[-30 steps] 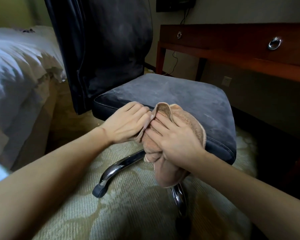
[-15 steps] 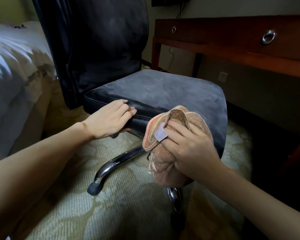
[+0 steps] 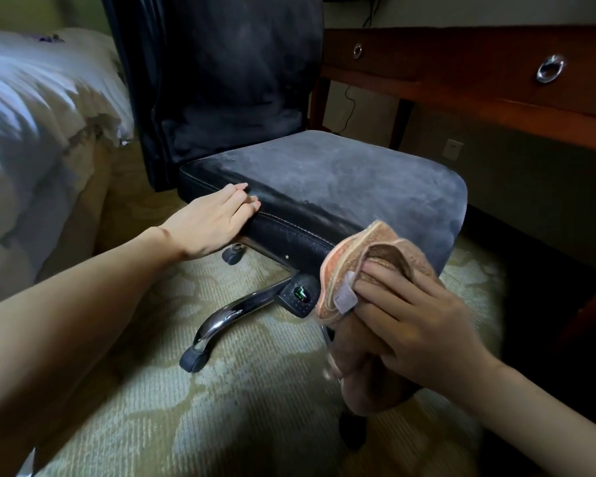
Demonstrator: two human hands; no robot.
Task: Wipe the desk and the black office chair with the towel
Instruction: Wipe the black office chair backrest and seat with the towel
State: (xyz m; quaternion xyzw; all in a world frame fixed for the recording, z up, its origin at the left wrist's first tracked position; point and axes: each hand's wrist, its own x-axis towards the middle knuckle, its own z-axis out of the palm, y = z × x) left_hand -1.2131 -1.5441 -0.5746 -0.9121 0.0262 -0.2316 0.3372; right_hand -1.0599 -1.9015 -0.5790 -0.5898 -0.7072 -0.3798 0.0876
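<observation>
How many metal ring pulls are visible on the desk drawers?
2. One ring pull sits on the desk front just right of the chair back; the second ring pull is farther right. Others may lie outside the view.

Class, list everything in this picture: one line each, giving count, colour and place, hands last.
chair: one, black, centre
towel: one, pinkish-tan, by the seat's near corner
desk: one, reddish-brown, right
ring pulls: two, silver, on the desk front
bed: one, white, left
carpet: one, pale green, under the chair
socket: one, white, below the desk
left hand: one, resting on the seat's near edge
right hand: one, holding the towel
</observation>
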